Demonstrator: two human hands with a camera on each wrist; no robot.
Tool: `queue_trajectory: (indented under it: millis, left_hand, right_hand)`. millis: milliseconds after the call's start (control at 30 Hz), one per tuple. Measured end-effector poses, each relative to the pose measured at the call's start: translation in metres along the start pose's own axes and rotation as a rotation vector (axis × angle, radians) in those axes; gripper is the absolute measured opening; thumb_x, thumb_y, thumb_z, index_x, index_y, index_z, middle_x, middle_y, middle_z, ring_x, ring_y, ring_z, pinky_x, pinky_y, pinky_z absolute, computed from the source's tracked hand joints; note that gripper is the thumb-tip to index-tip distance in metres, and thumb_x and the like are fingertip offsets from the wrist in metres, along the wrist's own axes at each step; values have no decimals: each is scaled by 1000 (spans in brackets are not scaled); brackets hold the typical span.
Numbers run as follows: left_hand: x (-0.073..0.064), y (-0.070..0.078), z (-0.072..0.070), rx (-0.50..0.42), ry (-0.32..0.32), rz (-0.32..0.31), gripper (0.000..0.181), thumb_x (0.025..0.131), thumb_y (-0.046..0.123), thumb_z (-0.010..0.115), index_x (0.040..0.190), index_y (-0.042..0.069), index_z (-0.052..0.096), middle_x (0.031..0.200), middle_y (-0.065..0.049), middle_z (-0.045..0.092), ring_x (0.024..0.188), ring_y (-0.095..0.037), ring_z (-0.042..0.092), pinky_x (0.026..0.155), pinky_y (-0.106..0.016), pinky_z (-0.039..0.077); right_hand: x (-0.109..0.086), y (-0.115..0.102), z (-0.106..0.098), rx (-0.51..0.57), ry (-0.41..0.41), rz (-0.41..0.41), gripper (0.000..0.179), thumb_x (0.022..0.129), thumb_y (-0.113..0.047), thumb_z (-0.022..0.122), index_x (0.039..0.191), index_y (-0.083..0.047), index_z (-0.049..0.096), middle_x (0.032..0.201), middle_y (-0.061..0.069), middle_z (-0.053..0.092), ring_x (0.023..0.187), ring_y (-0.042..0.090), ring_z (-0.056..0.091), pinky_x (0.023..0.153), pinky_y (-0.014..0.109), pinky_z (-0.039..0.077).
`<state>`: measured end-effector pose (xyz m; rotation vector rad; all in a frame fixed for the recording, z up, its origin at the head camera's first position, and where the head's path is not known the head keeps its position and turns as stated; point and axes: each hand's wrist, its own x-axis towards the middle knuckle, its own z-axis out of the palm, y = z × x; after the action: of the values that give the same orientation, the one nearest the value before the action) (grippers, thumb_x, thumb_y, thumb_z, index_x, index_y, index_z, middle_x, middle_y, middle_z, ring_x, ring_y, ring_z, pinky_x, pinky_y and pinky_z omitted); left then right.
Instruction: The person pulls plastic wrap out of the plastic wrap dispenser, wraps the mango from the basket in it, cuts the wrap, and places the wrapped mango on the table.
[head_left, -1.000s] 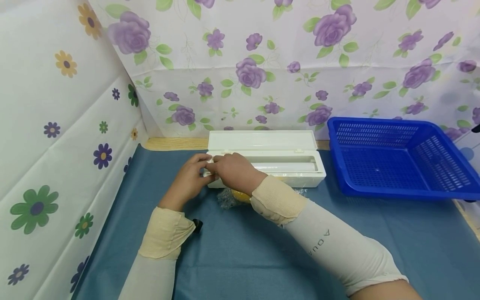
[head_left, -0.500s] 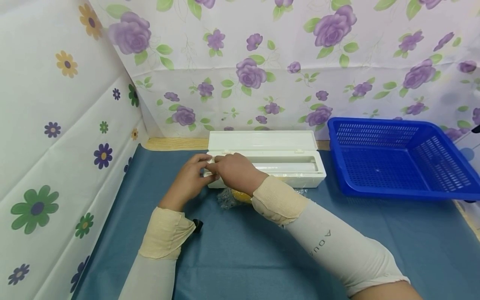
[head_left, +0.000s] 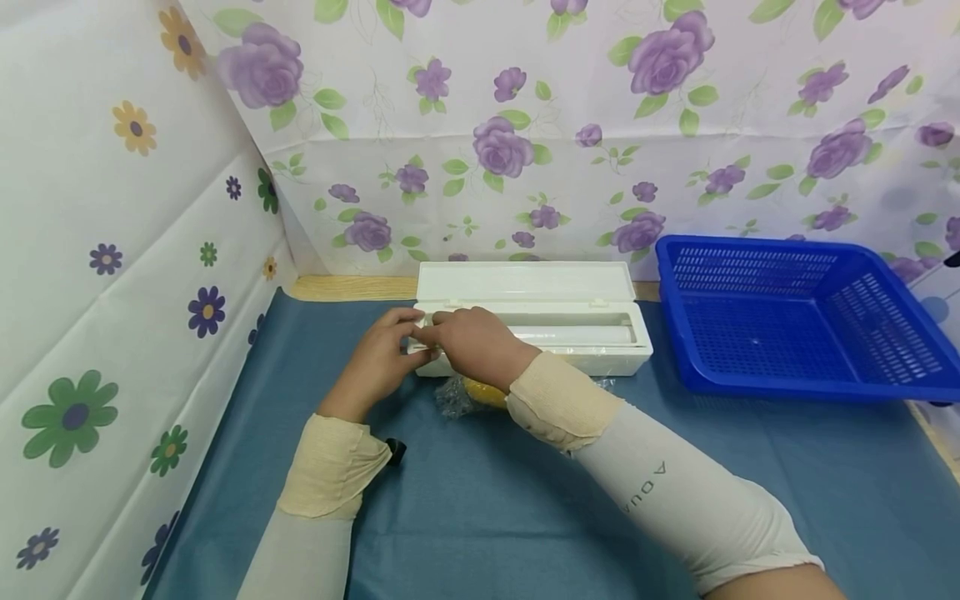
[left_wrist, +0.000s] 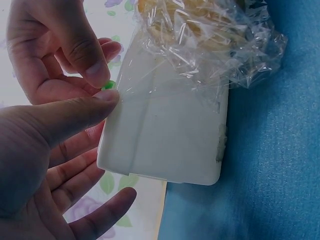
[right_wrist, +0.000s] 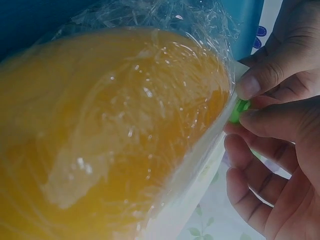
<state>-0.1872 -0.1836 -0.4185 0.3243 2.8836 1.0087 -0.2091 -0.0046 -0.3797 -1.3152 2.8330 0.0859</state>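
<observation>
A white cling film dispenser (head_left: pixel 532 363) stands at the back of the table with its lid up and a roll of film (head_left: pixel 570 335) inside. At its left end my left hand (head_left: pixel 375 358) and right hand (head_left: pixel 480 346) meet. Their thumbs and fingers pinch a small green slide cutter (left_wrist: pixel 108 85) on the dispenser's long edge, seen also in the right wrist view as a green cutter (right_wrist: pixel 239 111) between the thumbs. Clear film hangs over the dispenser's front. A yellow-orange rounded item (right_wrist: pixel 115 135) lies under that film before the dispenser, partly hidden by my right wrist in the head view.
A blue plastic basket (head_left: pixel 765 385) stands to the right of the dispenser. Blue cloth (head_left: pixel 480 517) covers the table, and a flowered sheet (head_left: pixel 540 200) hangs close behind. A black object (head_left: pixel 396 452) sits beside my left cuff.
Both hands stay at the dispenser's left end with their pinch unchanged. My right hand and forearm have shifted very slightly to the right.
</observation>
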Motion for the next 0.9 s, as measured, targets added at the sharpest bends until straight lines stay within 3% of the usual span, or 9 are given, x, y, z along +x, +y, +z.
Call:
queue_trajectory:
  millis: [400,700,900]
  left_hand:
    - [0,0,0,-20,14,11,20,93,26,74,105,10,72,153,-8,45,137,-35,49,101,-49,52]
    - [0,-2,1,-20,18,25,17,93,27,74,100,12,71,153,-8,45,134,-37,52,99,-50,52]
    - [0,-2,1,-25,21,29,16,93,26,74,99,12,70,153,-9,45,136,-36,49,100,-50,52]
  right_hand:
    - [-2,1,0,22,3,8,47,100,-6,61,139,-31,62,116,1,69,91,20,69,83,37,58]
    - [-4,2,-1,13,-2,15,46,100,-6,61,139,-31,62,111,1,69,90,20,70,82,38,58]
    - [-5,3,-1,25,3,13,37,100,-5,61,130,-27,68,110,2,69,88,19,69,79,36,57]
